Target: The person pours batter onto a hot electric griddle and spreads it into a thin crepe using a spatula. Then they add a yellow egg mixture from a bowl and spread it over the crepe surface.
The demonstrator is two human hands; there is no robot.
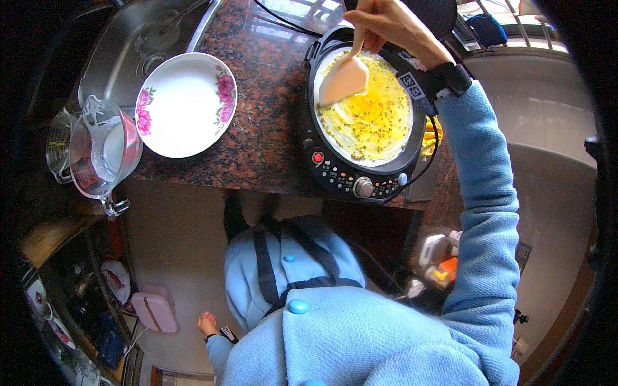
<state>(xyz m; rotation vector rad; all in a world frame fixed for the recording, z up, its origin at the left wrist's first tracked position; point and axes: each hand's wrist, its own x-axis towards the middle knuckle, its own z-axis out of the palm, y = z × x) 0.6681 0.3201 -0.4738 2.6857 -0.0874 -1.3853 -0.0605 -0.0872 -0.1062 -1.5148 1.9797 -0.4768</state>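
Observation:
My right hand (379, 26) grips the handle of a pale spatula (345, 79), its broad blade lying over the upper left of a thin yellow pancake (374, 113) flecked with green and orange bits. The pancake fills the round plate of a black electric griddle (338, 186), whose red light glows beside a silver knob. Low at my side hangs my left hand (207, 323), away from the counter, fingers curled; whether it is fully closed is unclear. To the left of the griddle, a white plate with pink roses (186, 108) rests partly over the sink's edge.
Two clear measuring jugs (106, 152) stand at the far left; the nearer contains whitish residue. Behind them is a steel sink (120, 53). The granite counter (270, 96) ends before my body. A black cable (436, 149) loops right of the griddle. A pink box (154, 309) is lower left.

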